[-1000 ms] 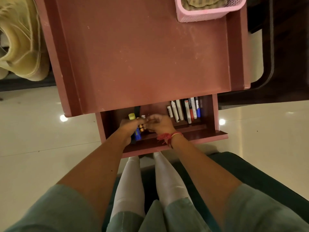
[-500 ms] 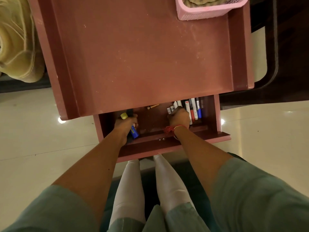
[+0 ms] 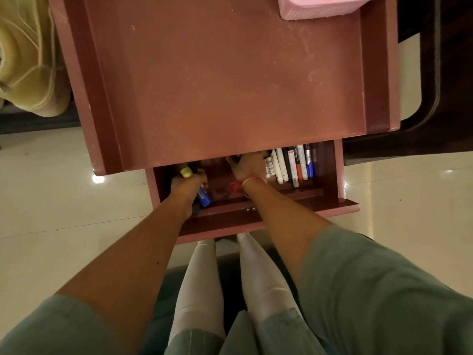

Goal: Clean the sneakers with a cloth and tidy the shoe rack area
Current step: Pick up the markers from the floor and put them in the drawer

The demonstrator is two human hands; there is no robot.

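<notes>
A cream sneaker (image 3: 24, 55) sat at the upper left edge of the frame, beyond the reddish table (image 3: 230, 80), well apart from both hands. No cloth was clearly visible; something lay in the pink basket (image 3: 317, 8) at the top right, too cropped to identify. Low in the centre, a drawer (image 3: 330, 175) stood pulled open beneath the tabletop. The left hand (image 3: 188, 187) was closed around a blue tube with a yellow cap (image 3: 203, 197), likely lifting or repositioning it. The right hand (image 3: 249, 166) reached deeper under the tabletop, its fingers hidden, so its grip could not be told. Just beside it, markers (image 3: 294, 166) lay in a neat row, suggesting drawer tidying.
</notes>
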